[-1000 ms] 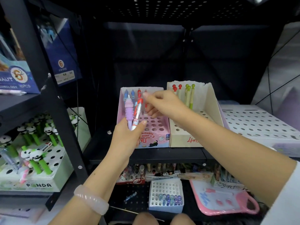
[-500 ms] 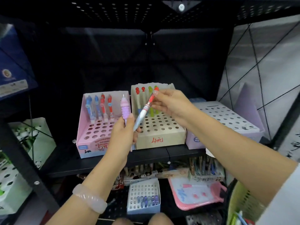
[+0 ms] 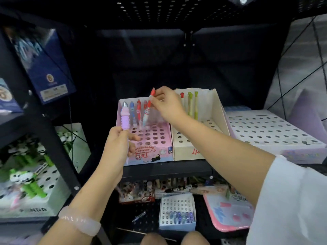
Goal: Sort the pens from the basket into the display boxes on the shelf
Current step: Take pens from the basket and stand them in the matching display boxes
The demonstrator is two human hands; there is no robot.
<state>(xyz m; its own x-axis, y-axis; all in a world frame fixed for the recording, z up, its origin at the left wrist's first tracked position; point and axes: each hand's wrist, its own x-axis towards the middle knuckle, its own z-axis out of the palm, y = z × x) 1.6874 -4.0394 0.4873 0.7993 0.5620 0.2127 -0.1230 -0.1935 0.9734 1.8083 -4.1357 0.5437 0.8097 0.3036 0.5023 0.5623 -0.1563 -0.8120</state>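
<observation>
Pinching the red-capped pen (image 3: 148, 109) near its top, the right hand (image 3: 167, 105) has it tilted tip-down right over the pink display box (image 3: 150, 138) back row, while the left hand (image 3: 117, 145) grips a purple pen (image 3: 125, 119) just beside.

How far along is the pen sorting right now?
Done: a few pens already stand in the back row of the pink display box. In hand: the right hand lowers a red-capped pen toward that row. Left: the left hand holds a purple pen, unplaced. The basket is out of view.
</observation>
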